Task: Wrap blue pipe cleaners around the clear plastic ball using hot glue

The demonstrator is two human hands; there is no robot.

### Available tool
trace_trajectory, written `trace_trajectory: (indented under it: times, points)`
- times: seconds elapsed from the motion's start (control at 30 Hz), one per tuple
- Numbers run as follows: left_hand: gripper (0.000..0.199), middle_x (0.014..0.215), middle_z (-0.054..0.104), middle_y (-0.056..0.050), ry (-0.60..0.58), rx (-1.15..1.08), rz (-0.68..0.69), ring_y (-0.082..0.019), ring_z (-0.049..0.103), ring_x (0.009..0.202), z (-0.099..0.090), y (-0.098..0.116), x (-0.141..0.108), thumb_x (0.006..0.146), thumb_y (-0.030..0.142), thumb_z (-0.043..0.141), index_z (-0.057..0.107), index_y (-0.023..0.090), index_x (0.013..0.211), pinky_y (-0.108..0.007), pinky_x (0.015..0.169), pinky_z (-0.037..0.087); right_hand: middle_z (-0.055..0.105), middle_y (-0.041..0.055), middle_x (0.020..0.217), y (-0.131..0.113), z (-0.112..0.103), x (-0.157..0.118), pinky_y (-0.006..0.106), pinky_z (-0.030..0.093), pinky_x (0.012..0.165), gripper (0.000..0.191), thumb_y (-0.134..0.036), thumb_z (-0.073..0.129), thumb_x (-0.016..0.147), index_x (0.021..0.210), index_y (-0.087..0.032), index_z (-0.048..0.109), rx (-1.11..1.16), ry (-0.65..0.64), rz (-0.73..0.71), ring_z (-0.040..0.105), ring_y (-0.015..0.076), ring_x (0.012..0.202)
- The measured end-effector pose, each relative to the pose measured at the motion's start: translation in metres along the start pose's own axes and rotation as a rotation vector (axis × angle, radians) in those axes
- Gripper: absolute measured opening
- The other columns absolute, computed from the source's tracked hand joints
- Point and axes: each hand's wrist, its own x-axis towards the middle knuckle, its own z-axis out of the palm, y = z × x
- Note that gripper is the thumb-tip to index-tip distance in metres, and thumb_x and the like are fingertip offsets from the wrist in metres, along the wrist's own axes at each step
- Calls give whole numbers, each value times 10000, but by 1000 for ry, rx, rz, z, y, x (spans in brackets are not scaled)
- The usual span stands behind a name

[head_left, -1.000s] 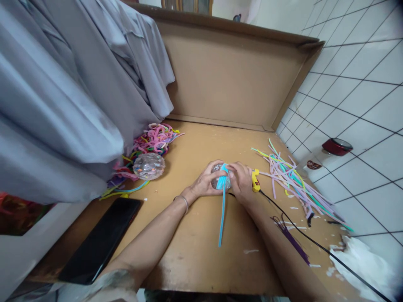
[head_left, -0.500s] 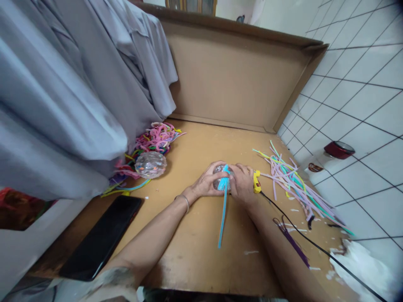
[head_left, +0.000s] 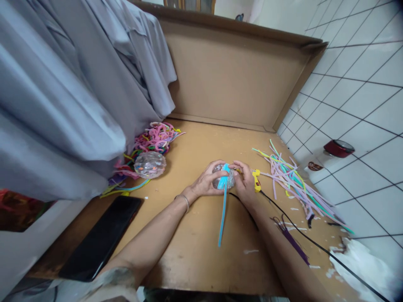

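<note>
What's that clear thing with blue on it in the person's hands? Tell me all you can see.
The clear thing is small and rounded, with a bumpy, shiny surface like plastic or glass. Light-blue strips are bunched over its top, one long end trailing toward the person. The left hand grips it; the right hand is at its right side, contact unclear. Its underside is hidden.

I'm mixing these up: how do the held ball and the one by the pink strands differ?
The held ball has blue strips across it; the resting ball shows orange specks. The left hand grips the held ball; the resting ball sits near the pink strands. Both look clear.
</note>
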Motion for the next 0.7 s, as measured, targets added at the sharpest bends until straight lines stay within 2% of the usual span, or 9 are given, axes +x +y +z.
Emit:
trace_trajectory:
  times: [0.2, 0.37, 0.53, 0.7]
  points:
    - [534, 1372, 391, -128, -26, 10, -27, -294, 455, 1283, -2, 3, 1, 684, 364, 794, 576, 219, 1149, -454, 1039, 474, 688, 72, 1017, -8, -3, 3, 398, 394, 887, 288, -237, 380, 946, 1187, -201, 535, -221, -23, -192, 567, 229, 994]
    - [553, 1363, 408, -142, -27, 2, 8, -299, 455, 1285, -2, 3, 1, 674, 369, 802, 584, 211, 1156, -456, 1032, 471, 665, 88, 1021, -14, -3, 5, 385, 385, 853, 300, -229, 352, 946, 1173, -188, 544, -310, -68, -261, 571, 224, 945]
    - [558, 1371, 408, -145, -44, 8, -17, -307, 451, 1291, -1, 2, 0, 669, 364, 807, 589, 220, 1162, -477, 1037, 461, 672, 82, 990, -12, 0, 4, 384, 405, 836, 283, -263, 349, 955, 1126, -201, 565, -235, -65, -180, 586, 217, 903]
    - [534, 1369, 394, -141, -19, 9, -11, -297, 453, 1290, 0, 1, 0, 685, 367, 795, 582, 211, 1150, -465, 1043, 464, 671, 79, 1059, -4, 4, -2, 404, 446, 879, 276, -316, 376, 960, 1169, -226, 531, -52, 2, -17, 595, 220, 997]
